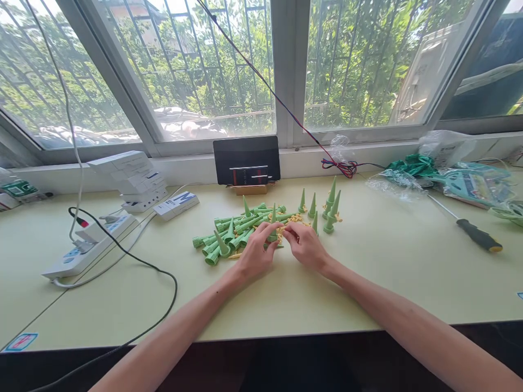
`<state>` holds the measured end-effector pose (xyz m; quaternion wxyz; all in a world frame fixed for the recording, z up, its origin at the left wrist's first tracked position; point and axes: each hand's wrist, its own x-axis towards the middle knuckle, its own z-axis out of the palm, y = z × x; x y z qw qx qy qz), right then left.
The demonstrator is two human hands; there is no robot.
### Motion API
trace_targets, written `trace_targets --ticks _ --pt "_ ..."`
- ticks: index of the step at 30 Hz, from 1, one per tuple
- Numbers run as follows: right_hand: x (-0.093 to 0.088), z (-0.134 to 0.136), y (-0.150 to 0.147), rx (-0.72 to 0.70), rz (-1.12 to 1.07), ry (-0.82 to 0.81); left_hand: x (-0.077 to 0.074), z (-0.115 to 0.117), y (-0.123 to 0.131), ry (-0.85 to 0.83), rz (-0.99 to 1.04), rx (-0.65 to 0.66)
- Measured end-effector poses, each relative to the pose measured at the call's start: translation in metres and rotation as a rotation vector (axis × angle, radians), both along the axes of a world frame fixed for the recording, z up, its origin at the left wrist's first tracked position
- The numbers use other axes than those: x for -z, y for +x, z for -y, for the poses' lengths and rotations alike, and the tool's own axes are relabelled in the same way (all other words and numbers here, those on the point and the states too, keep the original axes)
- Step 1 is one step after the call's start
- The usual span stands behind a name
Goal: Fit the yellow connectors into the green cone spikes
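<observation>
Frame centre: left hand and right hand curl narrowly over small yellow pieces; fingertips hide any grip, cannot tell. Heap of green cones just left, some upright behind. Pale bench runs off both sides; barred window above.

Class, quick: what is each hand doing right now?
Left hand: curled on a green cone.
Right hand: touching yellow pieces; grip cannot be told.
</observation>
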<state>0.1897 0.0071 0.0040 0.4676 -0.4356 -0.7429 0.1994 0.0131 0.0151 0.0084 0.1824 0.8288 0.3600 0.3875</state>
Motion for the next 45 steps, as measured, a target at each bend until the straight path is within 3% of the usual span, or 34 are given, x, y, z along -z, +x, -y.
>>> trace_targets --ticks 24,34,39,45 --pt "0.005 0.001 -0.004 -0.005 -0.014 0.013 -0.002 0.001 0.002 -0.049 0.033 0.015" --pt "-0.002 0.004 -0.004 0.096 -0.077 0.082 0.003 -0.001 0.0 -0.007 -0.023 0.015" --pt "-0.006 0.005 -0.002 0.193 -0.01 0.167 0.002 0.002 0.001 0.046 -0.118 0.107" --pt "-0.009 0.005 -0.001 0.187 -0.014 0.171 -0.001 0.003 0.001 0.027 -0.144 0.211"
